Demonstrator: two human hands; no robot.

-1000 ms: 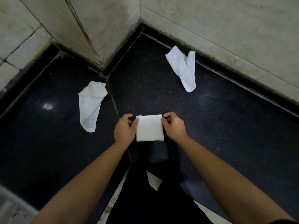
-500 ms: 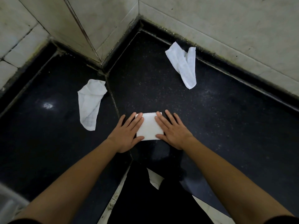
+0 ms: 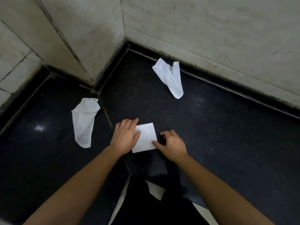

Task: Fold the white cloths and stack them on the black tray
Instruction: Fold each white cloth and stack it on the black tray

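A small folded white cloth (image 3: pixel 146 138) lies flat on the black surface (image 3: pixel 211 130) in front of me. My left hand (image 3: pixel 125 137) rests flat on its left part, fingers spread a little. My right hand (image 3: pixel 172 143) sits at the cloth's right edge, thumb touching the lower right corner and fingers curled just off it. Two unfolded white cloths lie further away: a crumpled cloth (image 3: pixel 84 120) to the left and a twisted cloth (image 3: pixel 170 77) at the back right near the wall. I cannot tell a separate tray from the dark surface.
Pale tiled walls (image 3: pixel 194 30) close the black surface at the back and left, meeting in a corner. A seam (image 3: pixel 105 109) runs across the surface toward me. Dark clothing (image 3: pixel 146 200) and a pale floor strip show at the bottom.
Both hands pinched the cloth's upper corners, then pressed flat on it. Now the left hand stays flat on the cloth while the right has slid off to its right edge.
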